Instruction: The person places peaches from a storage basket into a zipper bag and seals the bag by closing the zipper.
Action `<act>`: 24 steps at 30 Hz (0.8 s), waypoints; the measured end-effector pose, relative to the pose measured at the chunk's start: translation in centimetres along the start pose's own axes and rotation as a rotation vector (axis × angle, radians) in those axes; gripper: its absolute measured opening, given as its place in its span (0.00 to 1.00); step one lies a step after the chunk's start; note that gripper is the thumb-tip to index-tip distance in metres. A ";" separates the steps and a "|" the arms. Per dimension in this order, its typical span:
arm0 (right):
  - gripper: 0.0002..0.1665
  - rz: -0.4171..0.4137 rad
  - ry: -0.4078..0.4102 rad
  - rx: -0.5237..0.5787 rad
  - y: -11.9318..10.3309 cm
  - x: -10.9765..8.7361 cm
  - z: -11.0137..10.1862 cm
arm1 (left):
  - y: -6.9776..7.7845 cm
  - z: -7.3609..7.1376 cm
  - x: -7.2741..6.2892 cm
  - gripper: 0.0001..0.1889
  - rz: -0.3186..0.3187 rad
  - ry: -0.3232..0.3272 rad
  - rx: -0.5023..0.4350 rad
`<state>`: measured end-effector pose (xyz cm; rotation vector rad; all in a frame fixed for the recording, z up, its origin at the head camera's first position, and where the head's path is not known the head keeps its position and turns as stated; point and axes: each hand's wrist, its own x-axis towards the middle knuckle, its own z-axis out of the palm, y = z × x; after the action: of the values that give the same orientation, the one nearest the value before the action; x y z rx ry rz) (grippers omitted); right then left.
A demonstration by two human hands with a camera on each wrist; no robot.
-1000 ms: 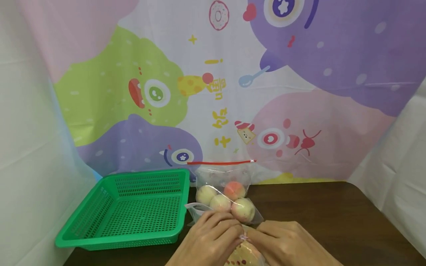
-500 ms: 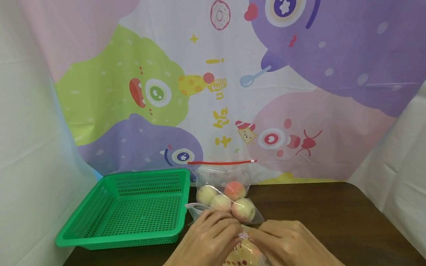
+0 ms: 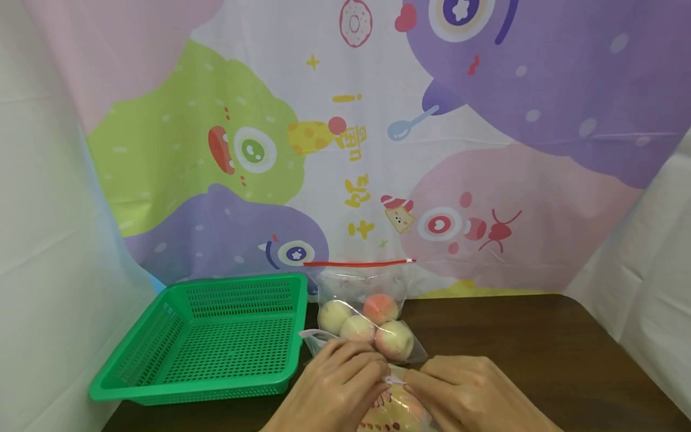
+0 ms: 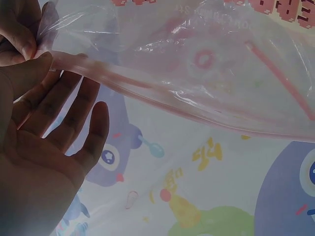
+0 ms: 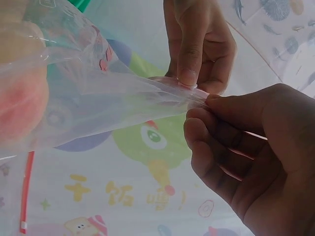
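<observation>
A clear zip bag (image 3: pixel 391 411) with a pale pink closure strip (image 4: pixel 147 94) lies at the front of the table, a peach (image 5: pixel 22 101) showing inside it in the right wrist view. My left hand (image 3: pixel 337 387) pinches the strip between thumb and fingers, close to the bag's right end. Pinching that end corner is my right hand (image 3: pixel 466 387), a short way to the right. Behind the hands stands a second clear zip bag (image 3: pixel 358 282) holding several peaches (image 3: pixel 394 341), its red closure (image 3: pixel 356 264) along the top.
A green plastic basket (image 3: pixel 216 387) with perforated walls stands left of the bags. The dark brown table (image 3: pixel 513 330) extends to the right. A cartoon-printed cloth (image 3: pixel 345 150) hangs behind, with white cloth at both sides.
My left hand has shifted slightly left along the strip, widening the small gap to my right hand. My right hand keeps hold of the corner, and the peach bag stays put.
</observation>
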<state>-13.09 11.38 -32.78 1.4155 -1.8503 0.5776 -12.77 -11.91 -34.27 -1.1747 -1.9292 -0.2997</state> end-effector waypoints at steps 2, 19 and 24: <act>0.17 -0.006 0.002 -0.002 0.0 0.0 0.0 | 0.0 0.0 0.0 0.11 -0.001 -0.002 0.000; 0.18 -0.004 -0.015 0.013 0.1 0.0 -0.4 | -0.1 -0.3 -0.2 0.10 -0.022 -0.031 -0.026; 0.18 -0.036 -0.001 -0.005 0.2 0.1 -0.4 | -0.2 -0.3 -0.2 0.11 -0.024 -0.043 -0.024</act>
<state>-13.16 11.68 -32.40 1.4430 -1.8223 0.5544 -12.74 -12.36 -34.21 -1.1837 -1.9831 -0.3137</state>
